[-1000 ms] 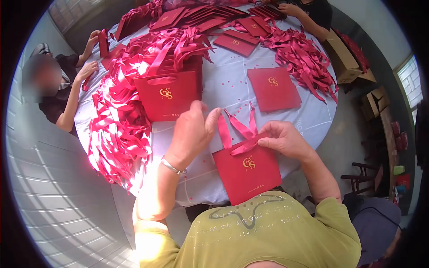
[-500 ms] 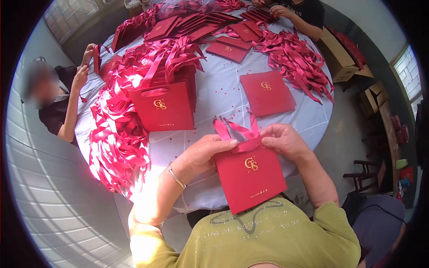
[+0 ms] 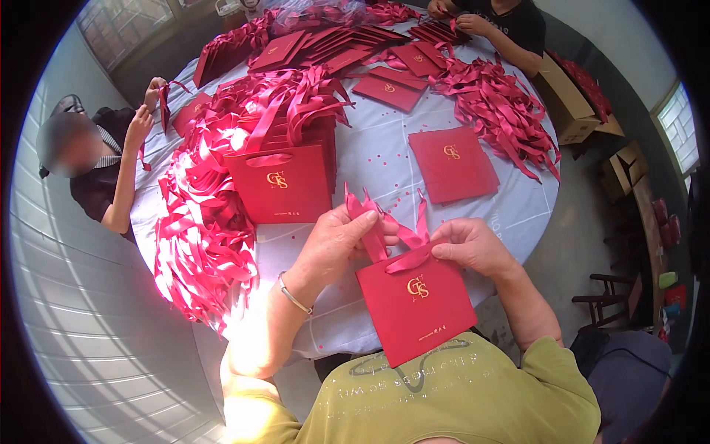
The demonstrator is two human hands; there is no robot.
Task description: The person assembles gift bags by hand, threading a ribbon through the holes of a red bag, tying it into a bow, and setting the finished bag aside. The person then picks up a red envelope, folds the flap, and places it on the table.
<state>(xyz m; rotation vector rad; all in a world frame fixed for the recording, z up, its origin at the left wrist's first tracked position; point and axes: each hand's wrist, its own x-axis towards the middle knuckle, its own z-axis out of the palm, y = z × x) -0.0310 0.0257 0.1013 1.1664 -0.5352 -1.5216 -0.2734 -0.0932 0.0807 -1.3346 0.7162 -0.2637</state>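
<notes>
A red paper gift bag (image 3: 418, 314) with gold lettering hangs before my chest, its top edge toward the table. My right hand (image 3: 477, 246) pinches the bag's upper right corner between thumb and fingers. Pink ribbon (image 3: 376, 240) rises from the top of the bag, and my left hand (image 3: 334, 243) is closed on it, just off the upper left corner. A short ribbon handle loops over the front of the bag. Beyond my right hand lies a flat stack of red bags (image 3: 455, 177). A row of upright bags (image 3: 285, 196) with ribbon handles stands past my left hand.
Loose ribbons (image 3: 203, 244) spill along the left of the round table (image 3: 377, 137); another ribbon pile (image 3: 510, 111) lies at right. More bags (image 3: 325, 48) cover the back. One person (image 3: 96, 155) works at left, another (image 3: 510, 33) at back right. Cardboard boxes (image 3: 566, 103) stand beyond.
My left hand has left the bag's top edge and moved up and left, now gripping the ribbon. My right hand stays at the upper right corner. The view has shifted slightly.
</notes>
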